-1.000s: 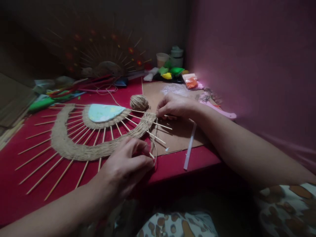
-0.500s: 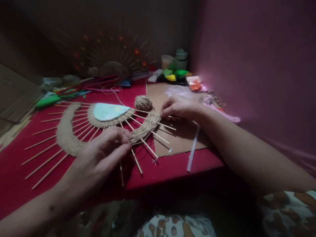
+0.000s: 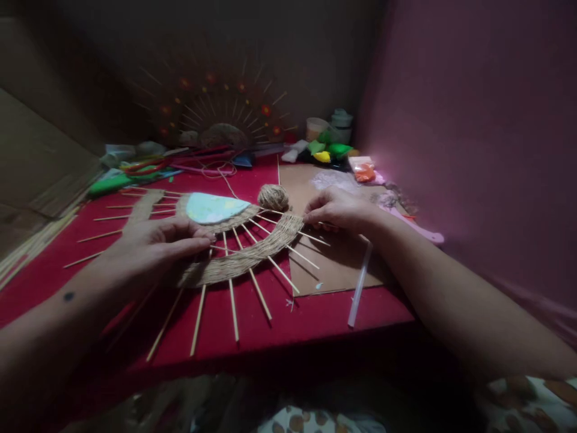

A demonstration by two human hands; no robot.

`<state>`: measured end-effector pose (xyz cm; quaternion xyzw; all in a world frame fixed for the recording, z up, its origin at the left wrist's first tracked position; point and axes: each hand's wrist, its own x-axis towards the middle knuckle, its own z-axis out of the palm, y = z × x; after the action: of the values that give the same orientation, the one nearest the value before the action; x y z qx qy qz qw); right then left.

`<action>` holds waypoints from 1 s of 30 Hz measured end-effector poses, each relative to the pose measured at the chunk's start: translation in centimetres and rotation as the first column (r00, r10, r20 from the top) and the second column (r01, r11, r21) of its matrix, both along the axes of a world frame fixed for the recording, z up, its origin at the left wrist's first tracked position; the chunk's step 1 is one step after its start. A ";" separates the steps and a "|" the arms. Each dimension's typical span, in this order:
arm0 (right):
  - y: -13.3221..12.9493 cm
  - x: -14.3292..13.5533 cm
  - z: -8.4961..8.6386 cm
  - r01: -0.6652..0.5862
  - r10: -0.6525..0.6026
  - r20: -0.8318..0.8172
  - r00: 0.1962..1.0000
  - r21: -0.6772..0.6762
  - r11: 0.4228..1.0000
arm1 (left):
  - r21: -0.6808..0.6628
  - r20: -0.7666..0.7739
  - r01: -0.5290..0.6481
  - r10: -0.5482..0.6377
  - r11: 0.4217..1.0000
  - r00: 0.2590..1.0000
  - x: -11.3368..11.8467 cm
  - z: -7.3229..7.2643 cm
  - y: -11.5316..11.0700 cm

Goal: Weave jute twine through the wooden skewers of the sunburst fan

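A half-round fan of thin sticks has a woven twine band (image 3: 252, 257) across its spokes and a pale blue-green half-disc (image 3: 216, 207) at its centre. My left hand (image 3: 166, 240) is over the fan's left part, thumb and fingers pinched on a thin strand of twine (image 3: 228, 249) that runs right toward the band. It hides part of the band and several sticks. At the band's right end, my right hand (image 3: 333, 210) pinches the woven edge, its fingertips partly hidden. A ball of twine (image 3: 273, 197) lies just behind the fan.
Brown cardboard (image 3: 338, 273) lies under the fan's right side on the red table (image 3: 252, 337). A clear stick (image 3: 359, 288) rests near the front edge. Behind are coloured clay packets (image 3: 322, 156), cups (image 3: 317, 127), scissors (image 3: 144, 167) and a flower-decorated stick fan (image 3: 225, 114).
My left hand has moved left and up from the band, with a strand now stretched from its fingertips. My right hand stays at the band's end. The view has shifted slightly.
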<state>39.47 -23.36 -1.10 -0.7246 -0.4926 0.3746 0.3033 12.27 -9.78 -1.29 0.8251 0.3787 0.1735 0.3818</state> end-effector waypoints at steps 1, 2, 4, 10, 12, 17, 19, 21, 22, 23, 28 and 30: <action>0.0 0.0 0.0 0.009 -0.009 0.014 1.000 0.003 1.000 | -0.041 -0.048 -0.018 0.016 0.999 0.999 0.0 -0.2 0.3; 0.0 -0.1 0.0 0.015 -0.016 0.025 1.000 0.005 1.000 | -0.086 -0.101 -0.040 0.032 0.995 0.994 0.1 -0.5 0.6; 0.0 -0.2 0.0 0.028 -0.028 0.045 0.999 0.008 1.000 | -0.085 -0.177 -0.052 0.036 0.995 0.983 0.2 -0.8 0.8; -0.3 -0.7 0.5 0.052 -0.052 0.071 0.996 0.001 0.999 | 0.100 -0.168 0.038 -0.021 0.994 0.985 0.5 -0.8 -0.2; -0.3 -0.8 0.5 0.057 -0.058 0.100 0.993 0.006 0.998 | 0.082 -0.147 0.048 -0.035 0.995 0.989 0.4 -0.9 -0.4; 1.1 -0.5 0.6 0.055 -0.112 0.342 0.933 0.171 0.984 | 0.152 -0.070 0.035 -0.024 0.988 0.997 0.0 -1.9 -0.2; 2.3 -0.4 0.8 0.037 -0.144 0.431 0.891 0.248 0.968 | 0.172 -0.058 0.042 -0.033 0.984 0.998 0.0 -2.3 -0.1; 3.6 -0.8 1.2 -0.039 -0.110 0.499 0.860 0.280 0.959 | 0.167 -0.053 0.056 -0.048 0.984 0.997 0.0 -2.4 -0.1; 4.3 -1.1 1.5 -0.107 -0.060 0.539 0.840 0.274 0.956 | 0.163 -0.051 0.060 -0.053 0.985 0.997 0.0 -2.4 -0.1; 4.8 -1.5 1.8 -0.190 0.002 0.591 0.807 0.256 0.948 | 0.164 -0.048 0.062 -0.055 0.984 0.997 0.1 -2.4 -0.1; 7.0 -3.5 2.8 -0.564 0.315 0.831 0.458 -0.002 0.826 | 0.177 -0.054 0.049 -0.040 0.983 0.998 0.1 -2.3 -0.5; 7.8 -3.6 2.8 -0.598 0.343 0.863 0.372 -0.060 0.799 | 0.190 -0.047 0.047 -0.038 0.981 0.998 0.1 -2.3 -0.7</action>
<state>35.92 -15.55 1.73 -0.5904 -0.8069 -0.0202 -0.0008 12.41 -10.47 -3.57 0.8693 0.3508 0.1827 0.2963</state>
